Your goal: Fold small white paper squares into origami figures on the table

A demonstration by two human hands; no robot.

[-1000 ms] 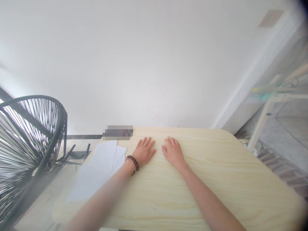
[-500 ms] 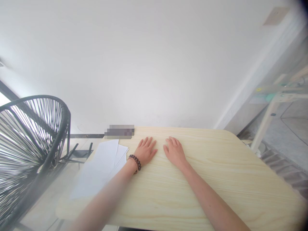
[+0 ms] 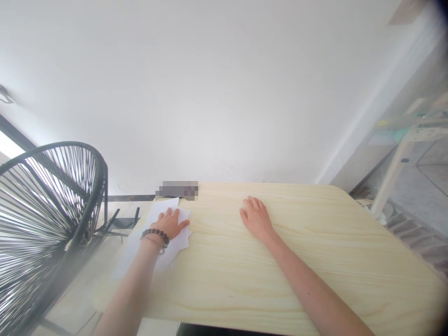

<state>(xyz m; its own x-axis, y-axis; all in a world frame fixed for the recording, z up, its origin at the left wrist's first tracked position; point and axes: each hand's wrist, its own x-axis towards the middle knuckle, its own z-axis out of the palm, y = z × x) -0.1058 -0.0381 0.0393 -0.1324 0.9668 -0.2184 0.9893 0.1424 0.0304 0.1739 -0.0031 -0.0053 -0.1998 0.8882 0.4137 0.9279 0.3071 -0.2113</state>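
Note:
Several white sheets of paper [image 3: 180, 240] lie overlapping, slightly fanned, at the left side of a light wood-grain table [image 3: 224, 275]. My left hand [image 3: 170, 225], with a dark bead bracelet [image 3: 156, 233] on its wrist, is over the upper part of the sheets, palm down, fingers spread and thumb out to the right. Part of the paper is hidden beneath this hand and forearm. Flat on the bare tabletop to the right of the paper rests my right hand [image 3: 258, 218], its fingers extended and holding nothing.
A pixelated dark object [image 3: 177, 190] sits at the table's back left edge. Left of the table stands a black corded chair [image 3: 100, 172]. A white wall [image 3: 224, 93] rises behind the table. A pale frame [image 3: 392, 172] stands at the right.
My left hand has moved left from the bare tabletop onto the paper. My right hand stays in place. The view has shifted slightly.

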